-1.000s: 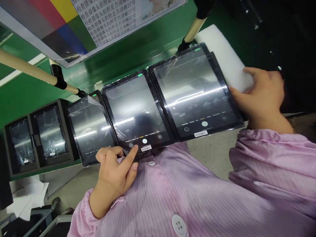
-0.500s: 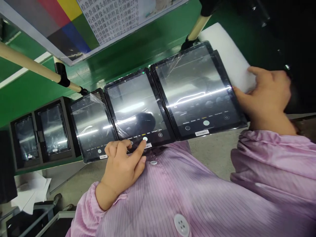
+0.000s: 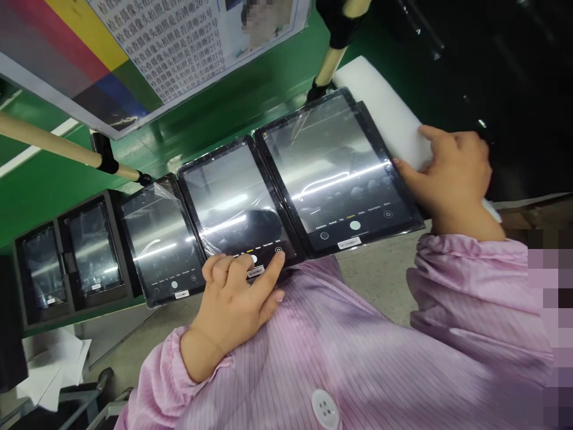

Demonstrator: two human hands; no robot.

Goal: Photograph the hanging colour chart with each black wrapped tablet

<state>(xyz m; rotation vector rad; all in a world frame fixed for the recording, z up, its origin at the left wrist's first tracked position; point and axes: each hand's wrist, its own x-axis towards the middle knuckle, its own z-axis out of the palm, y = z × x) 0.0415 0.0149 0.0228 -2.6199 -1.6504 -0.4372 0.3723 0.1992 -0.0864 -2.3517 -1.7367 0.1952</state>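
Three tablets with lit camera screens lie side by side. My left hand (image 3: 237, 304) is over the lower edge of the middle tablet (image 3: 228, 197); its index finger is stretched to the round icon at the lower right of the screen, the other fingers loosely bent. Beside the right tablet (image 3: 331, 161), my right hand (image 3: 456, 173) lies with thumb at the tablet's right edge and fingers spread over a white foam-like block (image 3: 385, 107). The left tablet (image 3: 161, 239) has a lifted piece of clear film at its top. Each of the three carries a small white label.
A black tray (image 3: 129, 263) at the left holds two smaller-looking dark-screened devices. Cream pipes with black joints (image 3: 107, 155) and a colour-and-text chart (image 3: 147, 54) stand behind, over the green mat (image 3: 233, 101). White papers (image 3: 54, 370) are at lower left.
My left index finger has moved right, from the white shutter button to the round icon near the middle tablet's lower right corner. The view has shifted slightly; my right hand keeps its place.
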